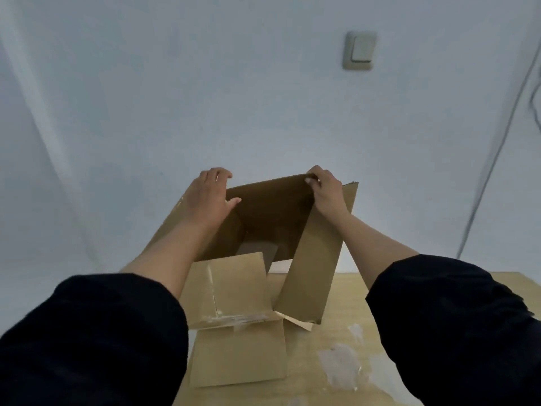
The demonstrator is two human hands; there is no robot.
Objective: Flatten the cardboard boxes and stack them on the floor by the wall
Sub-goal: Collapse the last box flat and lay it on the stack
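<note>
Light wood-grain table [345, 291] carries the load. Open cardboard box [263, 218] stands on it, far rim level with both hands, near flaps splayed toward the person; one flap [240, 353] lies flat on the tabletop below the left hand. Whitish tape scraps [341, 364] lie on the bare surface below the right hand, apart from the box.

Two bare forearms come out of big, dark navy cloth sleeves [96, 332] pushed up near the elbows.
</note>
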